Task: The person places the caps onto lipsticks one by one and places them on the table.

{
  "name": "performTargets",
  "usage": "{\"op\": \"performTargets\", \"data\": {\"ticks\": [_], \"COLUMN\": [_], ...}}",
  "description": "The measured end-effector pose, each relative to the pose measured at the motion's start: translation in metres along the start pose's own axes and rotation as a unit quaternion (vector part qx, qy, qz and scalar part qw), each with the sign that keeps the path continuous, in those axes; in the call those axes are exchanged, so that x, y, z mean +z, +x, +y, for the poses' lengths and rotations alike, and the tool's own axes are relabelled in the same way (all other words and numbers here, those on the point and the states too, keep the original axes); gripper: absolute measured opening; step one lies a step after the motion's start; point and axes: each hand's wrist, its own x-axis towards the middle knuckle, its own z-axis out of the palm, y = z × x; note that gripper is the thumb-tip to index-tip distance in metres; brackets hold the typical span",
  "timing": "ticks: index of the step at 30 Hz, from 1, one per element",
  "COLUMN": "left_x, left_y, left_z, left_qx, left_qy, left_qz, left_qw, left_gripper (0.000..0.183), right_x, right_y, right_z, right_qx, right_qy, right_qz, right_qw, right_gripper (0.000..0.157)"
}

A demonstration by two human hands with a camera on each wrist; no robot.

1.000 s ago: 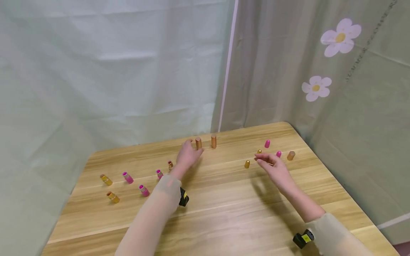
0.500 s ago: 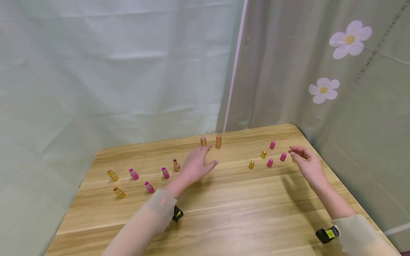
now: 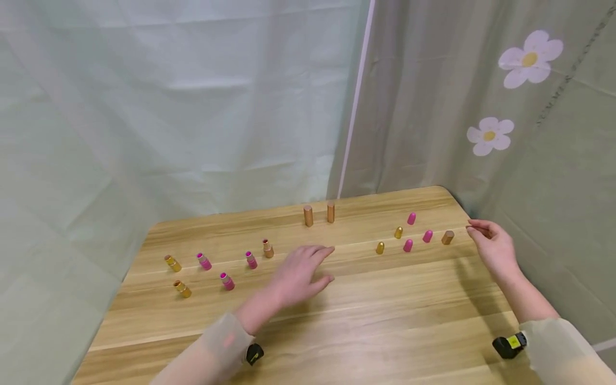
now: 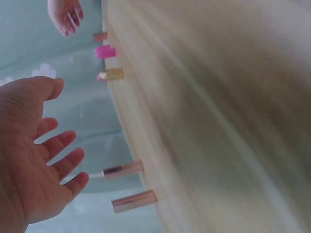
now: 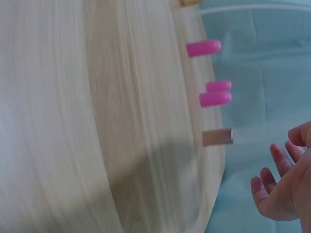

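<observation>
My left hand hovers above the middle of the table with fingers extended, holding nothing. Beyond it stand two upright copper lipstick tubes, also visible in the left wrist view. Left of that hand are a copper lipstick base, several pink bases and two gold bases, all uncapped. My right hand is raised near the right edge, thumb and forefinger close together, nothing between them. Nearest to it stands a short copper cap; several pink caps and two gold caps stand farther left.
The wooden table has a rounded far right corner. A pale curtain hangs right behind it, printed with white flowers on the right. A black wrist camera sits under the right sleeve.
My left hand has drawn back from the copper tubes toward the front. The right hand has moved right, from over the caps to past the copper cap, which shows again. The tubes stay in place.
</observation>
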Motion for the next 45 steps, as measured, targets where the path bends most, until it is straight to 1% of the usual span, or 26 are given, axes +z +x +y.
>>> {"op": "performTargets", "data": {"ticks": [2,6,10,13,15,19,22,26,29,33,38,43,45], "left_x": [0.002,0.011,0.021,0.028,0.032,0.038,0.042,0.046,0.047,0.048,0.049,0.05,0.051], "left_y": [-0.004,-0.01,-0.014,-0.014,-0.014,-0.016,-0.018,-0.019,-0.02,-0.021,-0.021,-0.02,-0.02], "left_z": [0.005,0.012,0.019,0.025,0.028,0.033,0.036,0.038,0.039,0.039,0.039,0.04,0.04], "left_qx": [0.018,0.053,0.079,0.09,0.09,0.089,0.095,0.099,0.097,0.095,0.094,0.096,0.097], "left_qy": [0.014,0.037,0.037,0.033,0.028,0.021,0.019,0.018,0.016,0.01,0.006,0.006,0.008], "left_qz": [-0.004,-0.015,-0.019,-0.021,-0.028,-0.041,-0.039,-0.035,-0.039,-0.042,-0.041,-0.045,-0.045], "left_qw": [0.9997,0.9978,0.996,0.9951,0.9951,0.995,0.9945,0.9943,0.9944,0.9945,0.9947,0.9944,0.9942], "left_gripper": [0.064,0.061,0.059,0.059,0.059,0.058,0.057,0.055,0.054,0.053,0.052,0.051,0.051], "right_x": [-0.001,0.0,0.005,0.011,0.015,0.023,0.027,0.03,0.031,0.032,0.034,0.035,0.036], "right_y": [0.004,0.01,0.014,0.017,0.018,0.022,0.024,0.028,0.031,0.032,0.03,0.03,0.03], "right_z": [0.005,0.015,0.026,0.032,0.035,0.036,0.036,0.039,0.042,0.045,0.044,0.044,0.044], "right_qx": [0.003,0.002,0.0,0.0,0.004,0.01,0.003,-0.014,-0.019,-0.02,-0.024,-0.017,-0.016], "right_qy": [-0.001,-0.023,-0.059,-0.094,-0.111,-0.123,-0.13,-0.135,-0.13,-0.129,-0.151,-0.17,-0.175], "right_qz": [0.003,0.002,-0.017,-0.033,-0.043,-0.062,-0.07,-0.075,-0.08,-0.075,-0.058,-0.058,-0.057], "right_qw": [1.0,1.0,0.998,0.995,0.993,0.99,0.989,0.988,0.988,0.989,0.987,0.984,0.983], "right_gripper": [0.039,0.045,0.048,0.048,0.05,0.056,0.058,0.054,0.051,0.051,0.051,0.053,0.051]}}
